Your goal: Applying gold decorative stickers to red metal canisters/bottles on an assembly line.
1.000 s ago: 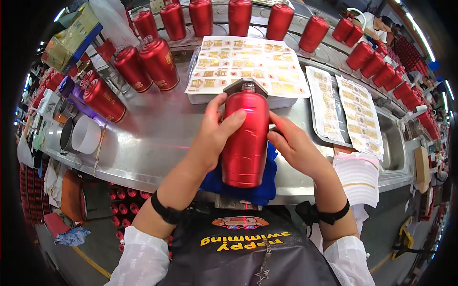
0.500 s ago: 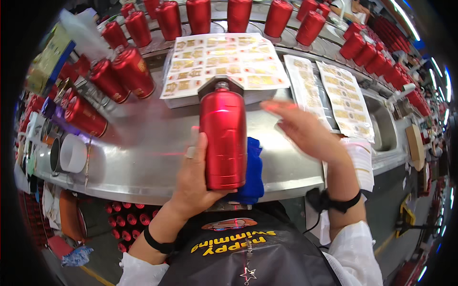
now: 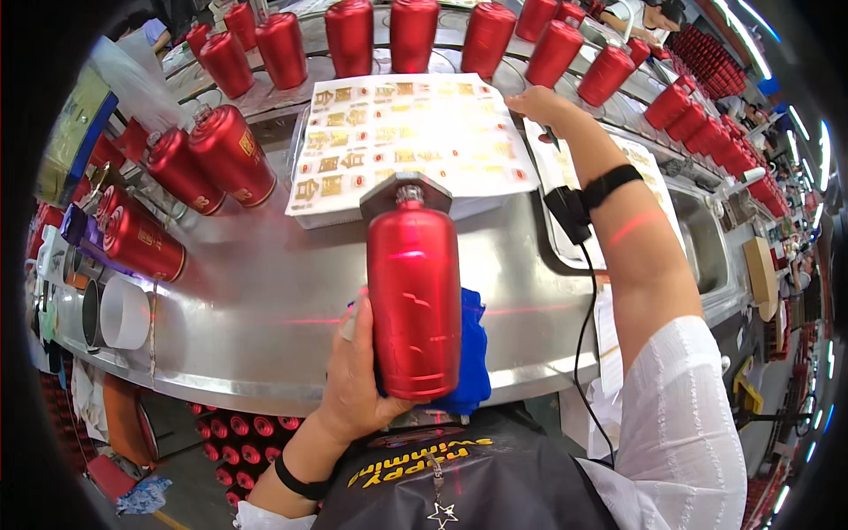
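My left hand [image 3: 352,384] is wrapped round the lower left side of a glossy red bottle [image 3: 413,305], tilted with its bare threaded neck pointing away from me. Behind the neck sits a dark angular block [image 3: 380,200]. Beyond it lies a stack of white sheets [image 3: 353,150] printed with gold and red stickers. At the far right corner of the top sheet is my right hand [image 3: 541,106], thumb and fingers drawn together on its edge; the fingertips are small and partly hidden. A blue cloth [image 3: 475,353] lies under the bottle's right side.
Several printed red bottles [image 3: 231,155] stand at the left, near a white round tub [image 3: 125,311]. More red bottles [image 3: 413,35] line the curved conveyor at the back. Further sheets [image 3: 649,168] lie right, before a sink [image 3: 702,234]. A black cable [image 3: 583,353] hangs from my right wrist.
My right hand has reached forward from beside the bottle to the sheet's far right corner. The left hand still holds the bottle, which now appears slightly lower in view.
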A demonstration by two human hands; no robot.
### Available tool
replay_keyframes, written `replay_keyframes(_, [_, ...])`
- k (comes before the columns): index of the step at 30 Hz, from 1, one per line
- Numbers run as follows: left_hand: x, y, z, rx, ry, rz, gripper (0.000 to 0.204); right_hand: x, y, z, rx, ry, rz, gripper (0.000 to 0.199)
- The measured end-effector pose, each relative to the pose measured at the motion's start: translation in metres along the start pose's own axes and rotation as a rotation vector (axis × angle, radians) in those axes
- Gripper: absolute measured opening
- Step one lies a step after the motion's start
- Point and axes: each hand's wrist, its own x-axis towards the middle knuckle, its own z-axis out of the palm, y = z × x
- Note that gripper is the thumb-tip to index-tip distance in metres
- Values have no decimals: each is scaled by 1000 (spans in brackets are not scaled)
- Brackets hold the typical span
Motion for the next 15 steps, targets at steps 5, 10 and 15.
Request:
replay_keyframes(5, [2,-1,-4,56,4,11,102,55,-20,13,37,25,-2,50])
replay_keyframes(10, [3,-4,-3,53,1,36,102,70,-20,16,19,-33,-44,43])
replay_keyframes(15, [5,-5,-6,22,-4,34,102,84,-18,27,-369,231,-349,30])
